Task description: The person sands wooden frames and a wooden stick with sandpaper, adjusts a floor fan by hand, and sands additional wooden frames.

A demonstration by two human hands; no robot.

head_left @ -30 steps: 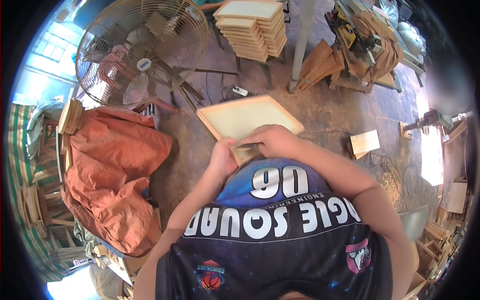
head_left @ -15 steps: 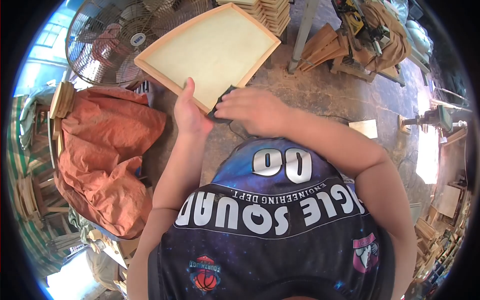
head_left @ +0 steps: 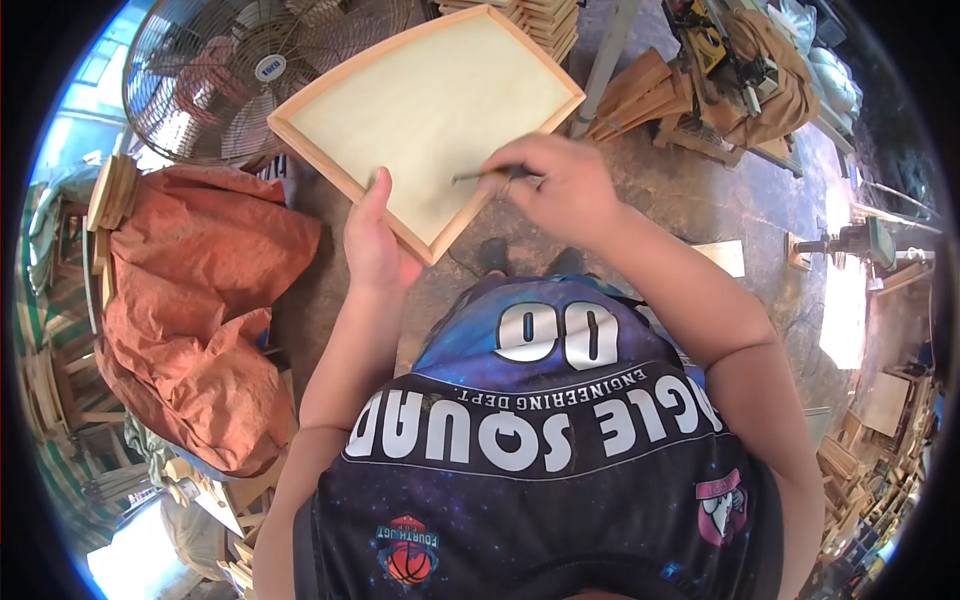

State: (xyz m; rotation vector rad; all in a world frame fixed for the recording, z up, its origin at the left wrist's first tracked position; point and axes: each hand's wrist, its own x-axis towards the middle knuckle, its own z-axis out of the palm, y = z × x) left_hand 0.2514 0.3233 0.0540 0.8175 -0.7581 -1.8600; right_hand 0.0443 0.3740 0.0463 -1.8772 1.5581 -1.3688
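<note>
A fan-shaped wooden frame with a pale panel [head_left: 420, 100] is held up in front of my body, its narrow corner toward me. My left hand [head_left: 375, 235] grips its lower left edge, with the thumb over the rim and the fingers hidden behind. Near the lower right edge, my right hand [head_left: 555, 185] is closed on a dark sheet [head_left: 515, 172], seen nearly edge-on and partly blurred. The sheet reaches over the panel; whether it touches the wood I cannot tell.
An orange cloth [head_left: 205, 320] covers something at the left, below a large fan [head_left: 265, 75]. Stacked frames [head_left: 550, 25] stand behind the held frame. Wooden boards [head_left: 640, 95] lean beside a metal post. A light board [head_left: 720, 258] lies on the floor at the right.
The frame was low and tilted, then rose and turned its panel toward the camera. My right hand has moved from the lower corner up and right, with the dark sheet in it.
</note>
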